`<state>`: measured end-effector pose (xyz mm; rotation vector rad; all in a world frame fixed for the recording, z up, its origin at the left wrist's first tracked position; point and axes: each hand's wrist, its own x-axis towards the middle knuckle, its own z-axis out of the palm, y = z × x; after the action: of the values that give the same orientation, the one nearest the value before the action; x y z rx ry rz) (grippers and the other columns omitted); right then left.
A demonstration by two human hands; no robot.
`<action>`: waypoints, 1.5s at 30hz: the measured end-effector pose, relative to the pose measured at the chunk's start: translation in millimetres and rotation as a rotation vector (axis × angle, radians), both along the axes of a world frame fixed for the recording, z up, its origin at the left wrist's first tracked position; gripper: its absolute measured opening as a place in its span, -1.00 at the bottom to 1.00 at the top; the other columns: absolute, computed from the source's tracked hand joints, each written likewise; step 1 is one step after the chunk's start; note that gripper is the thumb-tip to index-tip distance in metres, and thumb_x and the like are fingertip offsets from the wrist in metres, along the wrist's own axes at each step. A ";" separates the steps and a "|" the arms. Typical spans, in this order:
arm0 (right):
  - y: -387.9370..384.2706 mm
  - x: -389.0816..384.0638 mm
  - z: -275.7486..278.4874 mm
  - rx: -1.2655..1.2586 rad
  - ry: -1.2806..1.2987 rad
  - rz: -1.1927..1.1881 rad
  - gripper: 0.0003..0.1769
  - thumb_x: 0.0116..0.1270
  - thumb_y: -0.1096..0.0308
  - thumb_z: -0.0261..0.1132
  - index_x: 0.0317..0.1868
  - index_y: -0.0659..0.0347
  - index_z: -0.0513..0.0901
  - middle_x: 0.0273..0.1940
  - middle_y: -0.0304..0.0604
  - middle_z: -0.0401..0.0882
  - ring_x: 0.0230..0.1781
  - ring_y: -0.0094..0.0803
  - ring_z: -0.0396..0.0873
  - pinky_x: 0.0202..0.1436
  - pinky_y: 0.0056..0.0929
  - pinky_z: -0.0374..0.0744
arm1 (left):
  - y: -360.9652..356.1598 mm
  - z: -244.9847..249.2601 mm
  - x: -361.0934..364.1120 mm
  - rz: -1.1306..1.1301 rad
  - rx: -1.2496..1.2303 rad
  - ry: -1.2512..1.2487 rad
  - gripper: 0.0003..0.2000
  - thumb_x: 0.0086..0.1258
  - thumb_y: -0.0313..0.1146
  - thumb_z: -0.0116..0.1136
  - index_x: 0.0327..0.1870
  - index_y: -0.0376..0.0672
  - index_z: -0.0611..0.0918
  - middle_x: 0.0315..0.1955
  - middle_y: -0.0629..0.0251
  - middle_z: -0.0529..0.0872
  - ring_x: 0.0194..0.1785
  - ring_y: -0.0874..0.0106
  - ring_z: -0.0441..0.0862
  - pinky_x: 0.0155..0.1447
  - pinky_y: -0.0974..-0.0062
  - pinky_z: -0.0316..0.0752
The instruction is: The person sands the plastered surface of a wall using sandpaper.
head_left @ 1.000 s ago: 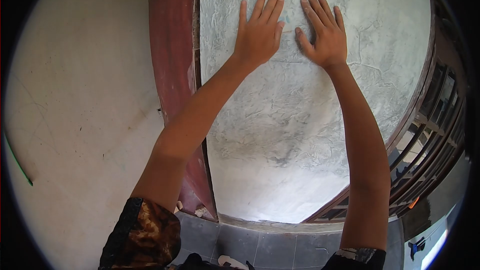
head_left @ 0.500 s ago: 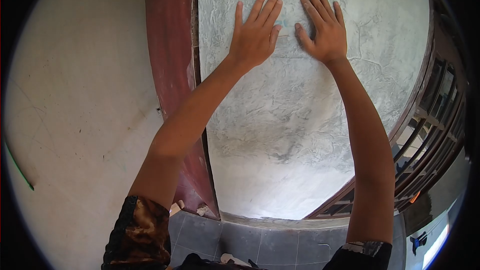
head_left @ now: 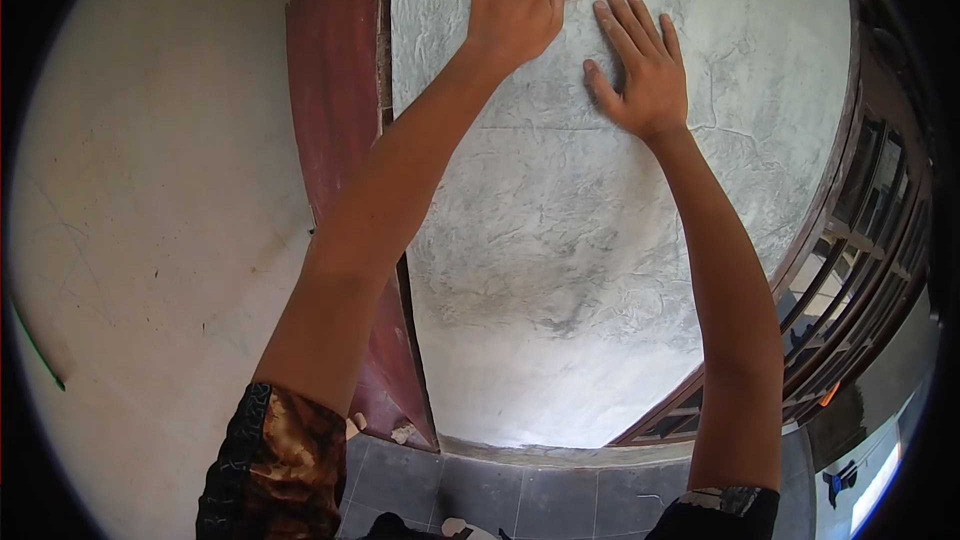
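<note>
Both palms face a pale grey-green wall surface (head_left: 540, 210) with a marbled look, covered in fine wrinkles and creases. High up, near the top edge of the view, my left hand (head_left: 515, 5) lies flat with its fingers spread; some fingertips reach the frame's edge. Lower and to the right, my right hand (head_left: 650, 85) also rests flat, thumb held out to the side. Neither hand holds anything. A long crease runs across the surface just below the hands. Between them, near my left thumb, is a small faint mark.
A dark red wooden frame (head_left: 335, 90) borders the wrinkled surface on the left, beside a plain beige wall (head_left: 150, 190). On the right is a dark-framed louvred window (head_left: 850, 260). Grey floor tiles (head_left: 560, 500) lie below, with small debris (head_left: 402, 433) by the frame's foot.
My left hand has slid upward along the wall, its arm stretching further. The right hand stays at nearly the same spot, while the whole view has shifted slightly.
</note>
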<state>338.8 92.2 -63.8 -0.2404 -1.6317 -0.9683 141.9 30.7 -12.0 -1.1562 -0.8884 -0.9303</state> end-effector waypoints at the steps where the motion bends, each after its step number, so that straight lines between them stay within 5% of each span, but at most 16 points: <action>1: 0.4 0.1 1.0 -0.003 0.002 -0.003 -0.25 0.35 0.00 0.28 0.56 -0.10 0.46 0.63 -0.32 0.31 0.67 -0.30 0.19 0.73 0.05 0.05 | 2.6 1.2 1.1 -0.002 0.003 0.004 -0.44 0.60 -0.18 0.08 0.57 -0.14 0.41 0.58 0.30 0.40 0.66 0.25 0.23 0.59 -0.28 0.05; 3: 1.3 0.1 0.4 -0.004 -0.003 0.001 -0.25 0.35 -0.01 0.28 0.56 -0.11 0.46 0.63 -0.32 0.31 0.67 -0.30 0.19 0.73 0.05 0.06 | 3.5 -12.3 4.4 -0.059 0.021 -0.028 -0.44 0.60 -0.19 0.07 0.56 -0.16 0.41 0.59 0.27 0.38 0.67 0.25 0.21 0.60 -0.29 0.03; 7: 3.1 -0.2 1.4 0.009 -0.002 0.013 -0.26 0.36 -0.02 0.27 0.56 -0.12 0.46 0.63 -0.32 0.31 0.67 -0.30 0.19 0.73 0.04 0.05 | -6.6 -114.6 6.9 -0.116 -0.177 -0.093 -0.43 0.65 -0.21 0.00 0.63 -0.14 0.31 0.66 0.24 0.25 0.72 0.21 0.11 0.62 -0.29 -0.01; 11: 3.2 0.5 0.0 0.021 0.003 0.013 -0.26 0.36 -0.01 0.28 0.56 -0.11 0.46 0.63 -0.32 0.31 0.68 -0.30 0.18 0.73 0.04 0.05 | -4.1 -28.9 1.5 -0.009 -0.030 0.007 -0.45 0.64 -0.15 -0.01 0.57 -0.14 0.40 0.63 0.25 0.30 0.71 0.25 0.13 0.64 -0.24 -0.02; 12: 2.7 0.5 -0.9 0.015 0.006 0.002 -0.26 0.35 0.00 0.28 0.55 -0.11 0.47 0.63 -0.32 0.31 0.68 -0.30 0.18 0.73 0.04 0.05 | -10.0 -12.2 5.3 -0.053 -0.110 -0.039 -0.43 0.66 -0.30 -0.08 0.63 -0.30 0.25 0.66 0.06 0.20 0.72 0.11 0.07 0.68 -0.20 -0.07; 15: 2.6 -0.5 0.5 0.007 -0.001 0.009 -0.26 0.35 0.01 0.29 0.55 -0.10 0.47 0.62 -0.31 0.32 0.67 -0.30 0.19 0.73 0.04 0.06 | -2.8 -38.4 4.4 -0.111 -0.039 -0.030 -0.44 0.64 -0.24 0.00 0.62 -0.16 0.33 0.66 0.23 0.25 0.72 0.21 0.10 0.62 -0.29 -0.01; 19: 3.1 0.2 1.6 0.024 -0.005 0.031 -0.26 0.35 0.01 0.29 0.55 -0.10 0.47 0.62 -0.31 0.33 0.67 -0.30 0.19 0.73 0.04 0.06 | -15.4 -123.4 1.2 -0.096 -0.239 -0.046 -0.44 0.65 -0.23 -0.01 0.62 -0.14 0.33 0.66 0.24 0.24 0.72 0.21 0.09 0.63 -0.28 -0.01; 23: 2.5 0.0 0.3 0.017 0.003 0.011 -0.26 0.35 0.01 0.29 0.55 -0.10 0.47 0.62 -0.32 0.32 0.67 -0.30 0.20 0.73 0.04 0.06 | -8.2 -22.5 0.8 -0.062 -0.103 -0.006 -0.44 0.67 -0.21 -0.03 0.64 -0.11 0.31 0.69 0.27 0.17 0.74 0.23 0.04 0.64 -0.31 -0.07; 25: 2.4 0.1 1.0 0.009 0.003 -0.002 -0.26 0.35 -0.01 0.29 0.54 -0.10 0.48 0.62 -0.31 0.32 0.67 -0.30 0.20 0.73 0.05 0.06 | 1.0 -9.5 -0.6 -0.081 -0.028 0.009 -0.45 0.65 -0.19 0.00 0.61 -0.10 0.36 0.67 0.29 0.21 0.73 0.26 0.09 0.63 -0.28 -0.02; 31: 0.7 1.6 2.5 0.050 -0.029 0.033 -0.28 0.40 0.01 0.26 0.56 -0.08 0.46 0.62 -0.28 0.32 0.68 -0.25 0.19 0.72 0.07 0.07 | -14.7 -115.4 -2.1 -0.078 -0.202 -0.046 -0.44 0.65 -0.22 -0.01 0.62 -0.14 0.33 0.67 0.24 0.22 0.73 0.21 0.08 0.62 -0.30 -0.03; 35: 3.4 -0.5 0.5 0.022 -0.001 0.008 -0.26 0.35 -0.02 0.28 0.54 -0.10 0.48 0.62 -0.31 0.33 0.67 -0.29 0.19 0.73 0.06 0.06 | -5.5 -21.0 -7.0 0.031 -0.049 0.007 -0.44 0.62 -0.17 0.05 0.58 -0.12 0.40 0.66 0.26 0.25 0.72 0.25 0.10 0.64 -0.25 -0.01; 36: 3.1 -0.5 0.5 0.020 -0.001 0.007 -0.26 0.35 -0.01 0.28 0.55 -0.10 0.48 0.62 -0.31 0.32 0.67 -0.29 0.19 0.73 0.06 0.06 | -13.3 -6.4 0.6 0.018 -0.139 -0.060 -0.44 0.69 -0.28 -0.09 0.63 -0.28 0.24 0.68 0.08 0.15 0.73 0.14 0.03 0.70 -0.19 -0.12; 41: 3.5 0.5 -0.5 0.012 -0.001 0.019 -0.25 0.35 -0.01 0.28 0.55 -0.11 0.47 0.62 -0.31 0.33 0.67 -0.28 0.20 0.73 0.06 0.06 | -11.1 -127.9 5.4 -0.113 -0.249 -0.082 -0.42 0.66 -0.21 -0.02 0.64 -0.18 0.30 0.69 0.22 0.18 0.75 0.17 0.01 0.63 -0.31 -0.09; 43: 3.0 0.0 1.0 0.019 0.000 0.019 -0.25 0.34 -0.01 0.28 0.55 -0.11 0.47 0.62 -0.30 0.33 0.67 -0.28 0.20 0.73 0.06 0.06 | -11.5 -126.7 1.5 -0.072 -0.253 -0.057 -0.42 0.66 -0.21 -0.02 0.64 -0.16 0.29 0.69 0.22 0.17 0.75 0.18 0.00 0.64 -0.32 -0.09; 45: 1.5 0.5 1.5 0.017 -0.005 0.017 -0.25 0.34 0.00 0.28 0.55 -0.11 0.47 0.62 -0.30 0.33 0.67 -0.28 0.20 0.73 0.06 0.06 | -11.7 -68.1 2.3 -0.062 -0.187 -0.043 -0.42 0.66 -0.20 -0.02 0.64 -0.16 0.29 0.69 0.23 0.17 0.75 0.18 -0.01 0.64 -0.33 -0.09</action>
<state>339.3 93.7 -62.3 -0.2125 -1.6272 -0.9701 144.3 19.0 -80.2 -1.3343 -0.9950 -0.9399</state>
